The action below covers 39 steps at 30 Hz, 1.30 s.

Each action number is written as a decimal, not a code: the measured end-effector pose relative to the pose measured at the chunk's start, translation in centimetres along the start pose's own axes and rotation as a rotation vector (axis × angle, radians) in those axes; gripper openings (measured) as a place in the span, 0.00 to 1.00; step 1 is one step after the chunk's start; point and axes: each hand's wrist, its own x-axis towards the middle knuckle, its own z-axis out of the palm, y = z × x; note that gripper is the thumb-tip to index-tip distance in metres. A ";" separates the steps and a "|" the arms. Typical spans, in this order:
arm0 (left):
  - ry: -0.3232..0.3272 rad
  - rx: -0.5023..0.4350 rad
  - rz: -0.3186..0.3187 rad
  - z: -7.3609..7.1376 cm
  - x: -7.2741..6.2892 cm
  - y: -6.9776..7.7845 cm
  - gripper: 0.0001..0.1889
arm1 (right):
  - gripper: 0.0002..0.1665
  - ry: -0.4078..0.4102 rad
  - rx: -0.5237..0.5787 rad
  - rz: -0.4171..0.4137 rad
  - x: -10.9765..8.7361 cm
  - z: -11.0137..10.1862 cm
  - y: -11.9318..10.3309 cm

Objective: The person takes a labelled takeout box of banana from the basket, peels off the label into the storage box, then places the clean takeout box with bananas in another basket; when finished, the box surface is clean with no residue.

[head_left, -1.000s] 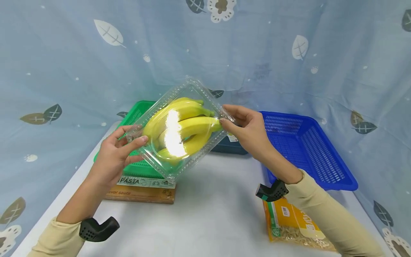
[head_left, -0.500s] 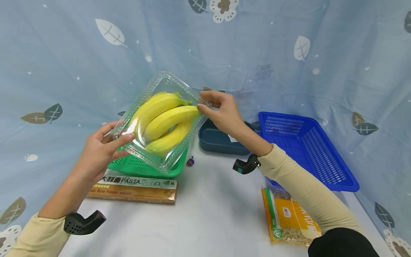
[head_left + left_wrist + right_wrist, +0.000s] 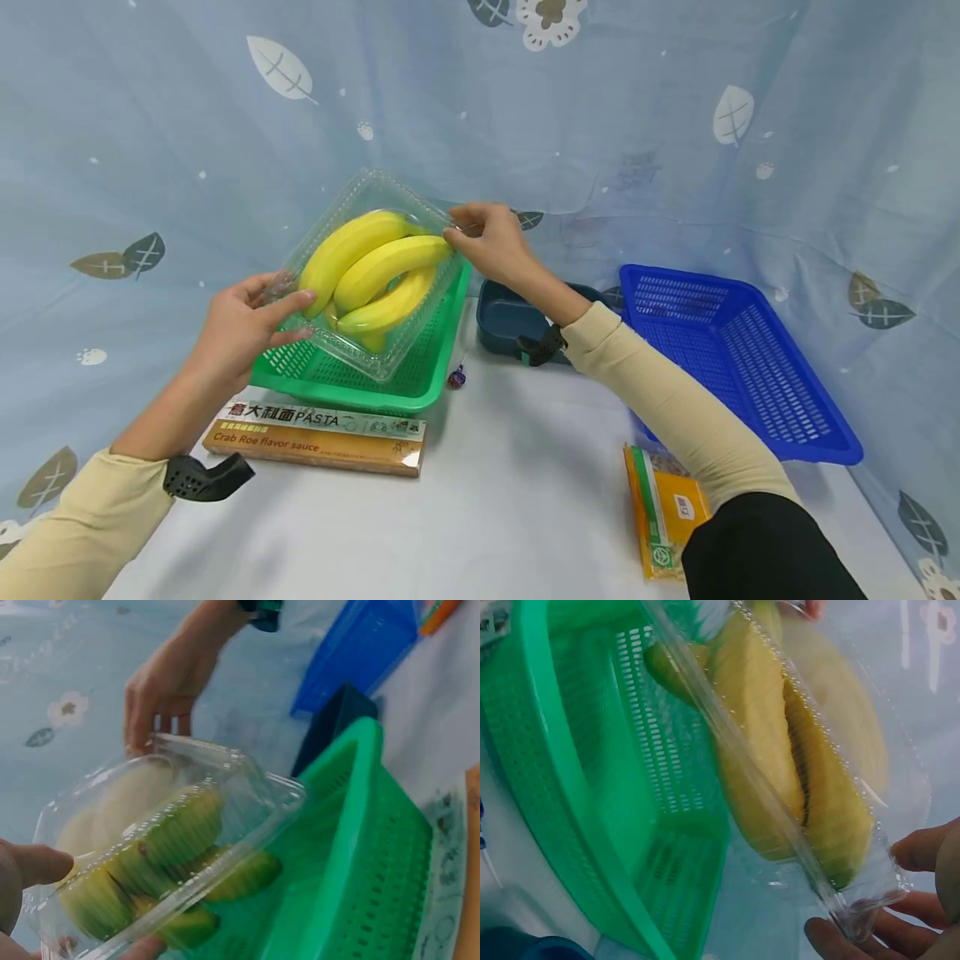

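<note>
A clear plastic clamshell box (image 3: 408, 187) with several yellow bananas (image 3: 382, 267) inside is held tilted in the air between both hands. My left hand (image 3: 240, 321) grips its lower left corner, thumb on the front face. At the opposite, upper right corner, my right hand (image 3: 491, 242) pinches the rim between thumb and fingers. Below and behind the box lies a green perforated basket (image 3: 442, 342), partly covered by it in the head view. In the right wrist view, the green basket (image 3: 577, 787) shows beside the box.
In front of the green basket lies a pasta box (image 3: 315, 437). A small wrapped lollipop (image 3: 457, 377) and a dark blue tray (image 3: 498, 321) are right of the basket. Farther right stand a blue basket (image 3: 750, 367) and an orange pasta bag (image 3: 667, 517), partly behind the right arm.
Both hands have moved left with the box of bananas, bringing it over the green basket. The right arm reaches farther across, and the lollipop and dark tray have come into fuller view.
</note>
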 end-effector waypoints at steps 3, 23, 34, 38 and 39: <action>-0.010 -0.009 -0.032 0.0 0.7 -0.3 0.45 | 0.24 -0.032 -0.011 0.032 1.1 0.4 0.4; -0.094 0.012 -0.281 0.8 2.9 -2.8 0.47 | 0.16 -0.185 -0.063 0.129 5.8 5.4 5.2; -0.114 -0.102 -0.434 1.5 2.5 -3.8 0.36 | 0.21 -0.298 -0.394 0.099 6.3 7.8 4.4; -0.108 -0.132 -0.472 1.8 2.4 -3.6 0.39 | 0.15 -0.309 -0.415 0.077 6.2 7.9 4.3; -0.105 -0.137 -0.483 1.9 2.4 -3.5 0.39 | 0.17 -0.313 -0.421 0.074 6.2 8.0 4.3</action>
